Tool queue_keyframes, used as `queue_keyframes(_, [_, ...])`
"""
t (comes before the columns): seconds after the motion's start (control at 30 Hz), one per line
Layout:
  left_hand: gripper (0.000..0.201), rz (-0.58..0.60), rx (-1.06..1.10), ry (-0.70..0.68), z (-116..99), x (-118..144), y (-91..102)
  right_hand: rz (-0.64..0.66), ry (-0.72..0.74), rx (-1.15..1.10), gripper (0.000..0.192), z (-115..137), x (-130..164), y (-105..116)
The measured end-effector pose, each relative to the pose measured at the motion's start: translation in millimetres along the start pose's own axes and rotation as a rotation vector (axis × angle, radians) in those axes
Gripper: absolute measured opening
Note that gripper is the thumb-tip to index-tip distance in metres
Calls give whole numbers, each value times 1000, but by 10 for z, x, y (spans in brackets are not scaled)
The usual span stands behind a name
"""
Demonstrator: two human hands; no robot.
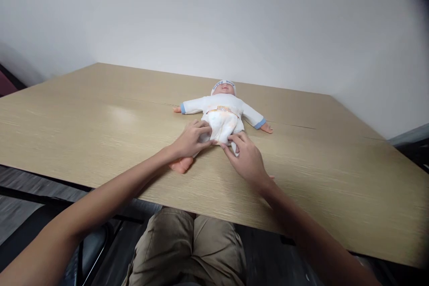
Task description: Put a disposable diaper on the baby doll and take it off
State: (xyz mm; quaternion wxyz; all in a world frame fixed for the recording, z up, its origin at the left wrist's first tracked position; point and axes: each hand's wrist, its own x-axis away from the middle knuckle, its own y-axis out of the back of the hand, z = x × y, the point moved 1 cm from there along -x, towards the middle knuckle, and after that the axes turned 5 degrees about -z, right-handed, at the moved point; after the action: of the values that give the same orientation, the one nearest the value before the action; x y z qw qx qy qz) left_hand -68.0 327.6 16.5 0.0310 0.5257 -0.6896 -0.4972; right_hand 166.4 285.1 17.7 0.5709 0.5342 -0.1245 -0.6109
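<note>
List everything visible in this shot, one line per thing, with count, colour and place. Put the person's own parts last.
baby doll: one, white top with blue cuffs, white cap, lying on its back near the middle of the table, arms spread.
diaper: one, white with faint orange print, around the doll's hips.
table: one, light wood grain, filling most of the view.
wall: one, plain white, behind the table.
chair: one, black, partly seen at lower left under the table edge.
trousers: one pair, khaki, on the person's lap at the bottom.
left hand: one, bare, on the diaper's lower edge.
right hand: one, bare, fingers pinching the diaper's lower edge.
</note>
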Motion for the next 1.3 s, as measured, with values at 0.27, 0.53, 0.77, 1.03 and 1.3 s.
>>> queue_keyframes(0.27, [29,24,95,46,-51,11,26,50,-85,-38,28,66,-24,-4])
queue_keyframes(0.53, [48,-133,696,332,110,35,-111,-73,-370,-375,47,-112,-82,62])
queue_keyframes(0.77, [45,-106,516,437,-8,63,-39,-11,-287,-223,31,-79,-72,223])
queue_keyframes(1.03, [43,171,636,527,37,-97,33,113,-294,-266,41,-83,-216,96])
queue_keyframes(1.3, [44,127,882,583,23,-65,63,28,-361,-360,35,-167,-139,89])
